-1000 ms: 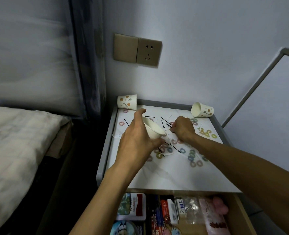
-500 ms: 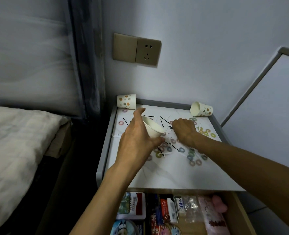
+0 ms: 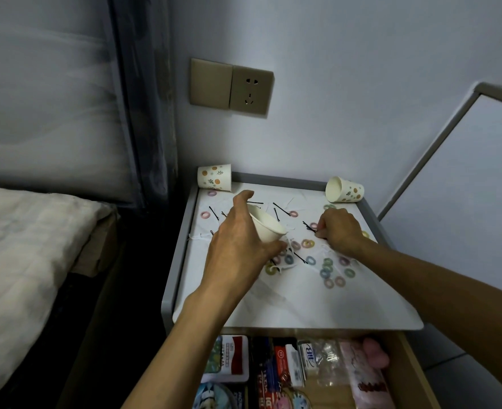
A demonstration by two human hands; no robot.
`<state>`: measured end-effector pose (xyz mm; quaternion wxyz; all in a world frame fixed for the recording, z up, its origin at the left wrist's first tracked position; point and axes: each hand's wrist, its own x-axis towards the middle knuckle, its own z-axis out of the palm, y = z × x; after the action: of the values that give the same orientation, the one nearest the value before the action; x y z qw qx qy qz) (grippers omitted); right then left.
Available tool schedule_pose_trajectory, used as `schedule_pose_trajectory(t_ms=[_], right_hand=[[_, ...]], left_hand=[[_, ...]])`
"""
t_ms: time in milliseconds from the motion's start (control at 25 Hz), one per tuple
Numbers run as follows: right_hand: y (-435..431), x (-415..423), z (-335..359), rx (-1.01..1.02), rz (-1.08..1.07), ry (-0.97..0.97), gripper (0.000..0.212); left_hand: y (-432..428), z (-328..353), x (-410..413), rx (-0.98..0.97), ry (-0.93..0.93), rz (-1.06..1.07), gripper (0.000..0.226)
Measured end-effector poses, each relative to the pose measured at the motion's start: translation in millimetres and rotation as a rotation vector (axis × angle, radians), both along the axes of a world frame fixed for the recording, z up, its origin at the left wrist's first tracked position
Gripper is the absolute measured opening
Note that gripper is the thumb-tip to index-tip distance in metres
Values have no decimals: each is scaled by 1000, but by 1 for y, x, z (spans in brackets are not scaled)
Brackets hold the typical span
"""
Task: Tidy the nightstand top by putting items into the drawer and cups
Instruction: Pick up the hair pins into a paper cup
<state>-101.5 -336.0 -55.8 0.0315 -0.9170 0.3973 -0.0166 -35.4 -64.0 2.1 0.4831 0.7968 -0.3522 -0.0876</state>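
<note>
Head view: I look down on the nightstand top (image 3: 273,305), with both my forearms reaching over it from the near edge.
Left hand: my left hand (image 3: 238,249) grips a plain white paper cup (image 3: 266,225), thumb on the far side and fingers curled round the near side.
Cup: it is tilted, mouth turned up and to the right, above the middle of the top.
Right hand: my right hand (image 3: 336,228) is low over the right half of the top, knuckles up, fingers curled, pinching black hairpins (image 3: 310,227) at the fingertips.
Hairpins: the pinched ones sit just left of my fingers, close to the surface; I cannot tell whether they are lifted clear of it.
Loose hairpins: more loose hairpins (image 3: 279,208) lie scattered across the back half of the top, behind and beside the held cup.
Hair ties: small coloured hair ties (image 3: 328,267) lie strewn between and in front of my two hands.
Other cups: a spotted cup (image 3: 214,178) sits at the back-left corner; a tipped cup (image 3: 345,190) lies on its side at the back-right corner, mouth facing left.
Drawer: the drawer (image 3: 406,364) below the top stands open, packed with boxes and packets.
Surroundings: a wall socket (image 3: 251,91) is above the nightstand and a bed (image 3: 22,231) is to the left.
</note>
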Motion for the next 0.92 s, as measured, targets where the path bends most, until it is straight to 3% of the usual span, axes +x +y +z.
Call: schedule_pose_trajectory(t_ms=[160, 320, 440, 560, 640, 800, 920], right_hand=[[2, 3, 2, -13, -18, 24, 18], [13, 9, 7, -141, 79, 181, 6], [24, 15, 12, -280, 208, 376, 24], [27, 12, 16, -281, 270, 419, 28], [23, 8, 24, -132, 309, 283, 17], [39, 2, 84, 335, 463, -205, 9], [74, 9, 145, 358, 687, -171, 7]], left_hand=[[-2, -1, 1, 5, -4, -10, 94], [-2, -2, 2, 10, -9, -14, 91], [-1, -2, 4, 18, -8, -9, 90], [3, 1, 6, 6, 13, 0, 88], [4, 2, 7, 1, 11, -1, 89], [6, 6, 13, -7, 51, 3, 91], [7, 8, 14, -5, 69, 10, 91]])
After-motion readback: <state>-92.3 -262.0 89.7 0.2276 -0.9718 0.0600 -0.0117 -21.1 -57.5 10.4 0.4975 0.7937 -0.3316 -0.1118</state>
